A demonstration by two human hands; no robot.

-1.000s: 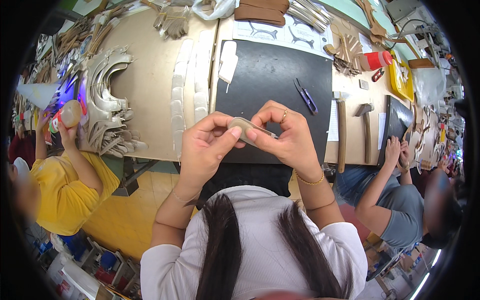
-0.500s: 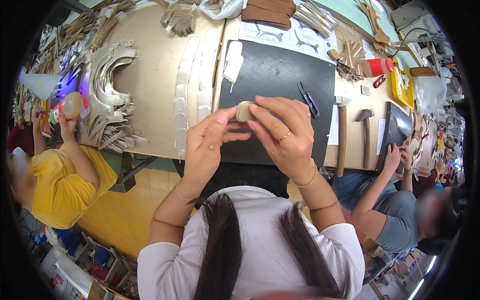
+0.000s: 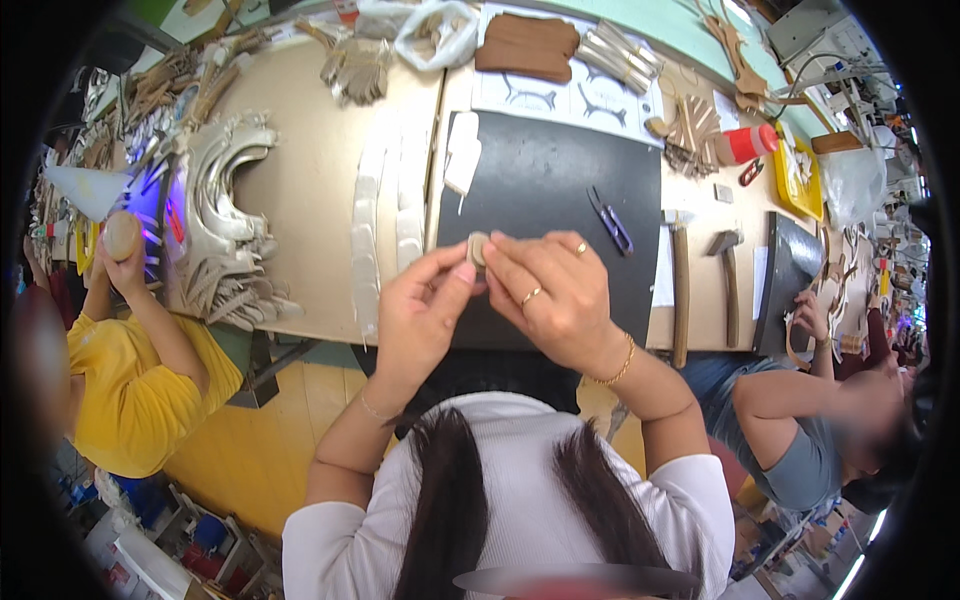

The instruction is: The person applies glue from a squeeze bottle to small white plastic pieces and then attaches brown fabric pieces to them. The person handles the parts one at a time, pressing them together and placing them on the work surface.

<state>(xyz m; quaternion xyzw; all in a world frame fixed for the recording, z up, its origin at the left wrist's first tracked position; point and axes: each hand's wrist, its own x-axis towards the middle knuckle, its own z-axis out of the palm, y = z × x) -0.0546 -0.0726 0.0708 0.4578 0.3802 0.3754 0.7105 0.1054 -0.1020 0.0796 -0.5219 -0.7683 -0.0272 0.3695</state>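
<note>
Close together over the black cutting mat (image 3: 560, 180), the two hands are meeting at a small beige leather-looking piece (image 3: 477, 248). The left hand (image 3: 418, 312) is pinching it between thumb and fingertips at nine o'clock; the right hand (image 3: 558, 300) is bringing its fingertips against the three o'clock edge, though its thumb is hiding, so I cannot tell whether it is gripping. Holding the piece by its edges, off the mat, is probably giving a clear look at it and fine control.

Taking the piece as the clock's centre, purple thread snips (image 3: 610, 222) are lying between two and three o'clock, likely for easy right-hand reach. Two hammers (image 3: 680, 290) are resting side by side past three, handles pointing toward the person. White strips (image 3: 367, 215) are lining up in rows between nine and eleven, seemingly for orderly picking. A drawing sheet (image 3: 556, 98) is lying at one o'clock on the table (image 3: 310, 150), presumably for reference.
</note>
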